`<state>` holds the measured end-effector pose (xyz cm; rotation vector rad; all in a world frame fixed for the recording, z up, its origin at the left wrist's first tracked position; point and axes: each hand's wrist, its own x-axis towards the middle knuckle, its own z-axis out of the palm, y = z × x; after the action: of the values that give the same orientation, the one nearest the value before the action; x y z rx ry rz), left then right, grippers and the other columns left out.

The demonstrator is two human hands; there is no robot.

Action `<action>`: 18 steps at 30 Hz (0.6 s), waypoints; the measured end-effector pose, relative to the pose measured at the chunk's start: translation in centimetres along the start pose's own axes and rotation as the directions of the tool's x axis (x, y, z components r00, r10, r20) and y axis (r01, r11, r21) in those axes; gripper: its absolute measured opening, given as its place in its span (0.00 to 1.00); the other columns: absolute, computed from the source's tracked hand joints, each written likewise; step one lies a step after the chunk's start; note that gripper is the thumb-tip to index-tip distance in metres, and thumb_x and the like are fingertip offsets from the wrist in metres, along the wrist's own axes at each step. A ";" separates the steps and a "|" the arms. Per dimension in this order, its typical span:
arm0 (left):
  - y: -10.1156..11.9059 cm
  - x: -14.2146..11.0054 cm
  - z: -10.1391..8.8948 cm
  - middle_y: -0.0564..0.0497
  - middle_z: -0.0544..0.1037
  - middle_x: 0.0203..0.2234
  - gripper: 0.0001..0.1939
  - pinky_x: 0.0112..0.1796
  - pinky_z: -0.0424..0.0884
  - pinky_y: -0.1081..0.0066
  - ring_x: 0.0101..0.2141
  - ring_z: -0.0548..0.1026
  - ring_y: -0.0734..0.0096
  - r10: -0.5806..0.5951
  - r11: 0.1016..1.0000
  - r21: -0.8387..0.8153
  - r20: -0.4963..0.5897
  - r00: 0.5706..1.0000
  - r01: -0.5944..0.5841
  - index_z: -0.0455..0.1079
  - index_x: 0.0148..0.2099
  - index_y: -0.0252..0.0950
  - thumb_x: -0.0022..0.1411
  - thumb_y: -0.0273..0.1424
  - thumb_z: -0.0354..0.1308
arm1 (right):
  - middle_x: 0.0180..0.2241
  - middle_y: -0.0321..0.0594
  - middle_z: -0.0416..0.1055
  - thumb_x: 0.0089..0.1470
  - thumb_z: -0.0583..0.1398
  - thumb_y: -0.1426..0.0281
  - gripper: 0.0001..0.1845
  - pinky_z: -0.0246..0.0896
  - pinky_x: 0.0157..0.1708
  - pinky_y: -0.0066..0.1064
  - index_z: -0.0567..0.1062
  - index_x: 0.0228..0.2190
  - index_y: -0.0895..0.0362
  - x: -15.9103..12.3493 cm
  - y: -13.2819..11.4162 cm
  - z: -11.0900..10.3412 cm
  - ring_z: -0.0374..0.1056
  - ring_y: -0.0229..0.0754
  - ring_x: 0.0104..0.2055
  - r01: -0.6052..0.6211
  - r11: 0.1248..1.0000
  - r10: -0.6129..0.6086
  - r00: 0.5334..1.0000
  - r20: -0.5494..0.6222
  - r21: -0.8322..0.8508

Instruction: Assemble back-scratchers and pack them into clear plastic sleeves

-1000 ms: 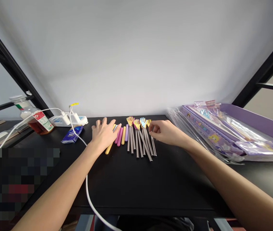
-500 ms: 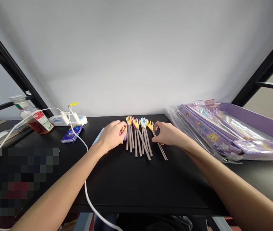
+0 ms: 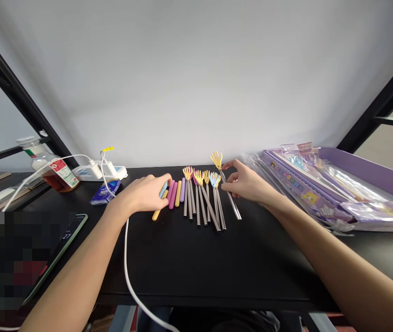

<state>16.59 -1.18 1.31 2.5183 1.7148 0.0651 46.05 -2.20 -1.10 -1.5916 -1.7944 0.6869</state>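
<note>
- We pinch silver metal rod w/ yellow hand-shaped top in R hand, top far-left.
- Our L hand curls at blue cylinder; can't tell if gripped.

Shiny metal rods (probably steel), smooth matt handles, glossy plastic wrap.

Black tabletop, purple tray, yellow hand-shaped head, blue packet

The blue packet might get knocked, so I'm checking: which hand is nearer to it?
Left. The left hand is just right of the blue packet; the right hand is farther right, holding a yellow-topped rod.
</note>
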 end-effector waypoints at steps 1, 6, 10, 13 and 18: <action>0.1 -0.1 0.0 0.55 0.73 0.23 0.18 0.25 0.60 0.67 0.22 0.72 0.60 0.002 1.000 0.029 0.038 0.999 -0.003 0.68 0.48 0.49 0.53 0.39 0.58 | 0.20 0.27 0.69 0.44 0.62 0.71 0.27 0.61 0.25 0.31 0.65 0.48 0.54 -0.1 -0.2 0.2 0.66 0.39 0.22 0.008 0.997 -0.009 1.000 0.016 0.074; 0.8 -0.2 0.2 0.53 0.75 0.26 0.17 0.26 0.62 0.67 0.26 0.76 0.58 0.004 0.999 0.052 0.129 0.992 -0.011 0.65 0.41 0.45 0.47 0.34 0.60 | 0.21 0.28 0.67 0.45 0.63 0.72 0.27 0.57 0.20 0.28 0.67 0.49 0.56 -0.4 -0.8 0.8 0.64 0.37 0.22 -0.012 0.950 -0.009 0.998 0.066 0.313; 1.1 0.0 0.4 0.52 0.75 0.28 0.18 0.24 0.61 0.67 0.26 0.76 0.57 0.018 0.996 0.082 0.142 0.990 -0.030 0.63 0.42 0.44 0.46 0.32 0.60 | 0.18 0.28 0.64 0.45 0.62 0.72 0.22 0.56 0.19 0.27 0.71 0.45 0.57 -0.2 -0.8 0.6 0.61 0.35 0.20 -0.036 0.922 0.014 0.998 0.060 0.387; 1.1 -0.3 -0.1 0.51 0.76 0.29 0.18 0.23 0.61 0.68 0.25 0.76 0.58 0.028 0.996 0.082 0.130 0.991 -0.039 0.64 0.42 0.43 0.46 0.33 0.62 | 0.18 0.29 0.65 0.45 0.62 0.73 0.20 0.56 0.19 0.26 0.72 0.44 0.57 0.0 -0.6 0.5 0.61 0.35 0.20 -0.049 0.912 0.034 0.998 0.044 0.408; 1.0 -0.6 -0.7 0.59 0.74 0.20 0.22 0.23 0.63 0.72 0.21 0.75 0.67 0.096 0.985 -0.148 0.018 0.995 -0.093 0.67 0.49 0.43 0.49 0.29 0.61 | 0.18 0.30 0.65 0.45 0.63 0.74 0.19 0.55 0.18 0.26 0.73 0.43 0.58 0.3 -0.3 0.5 0.61 0.34 0.19 -0.050 0.888 0.036 0.999 0.040 0.456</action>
<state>17.28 -2.03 2.10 2.4801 1.5206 0.1594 45.43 -1.90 -1.16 -1.3048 -1.4753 1.0715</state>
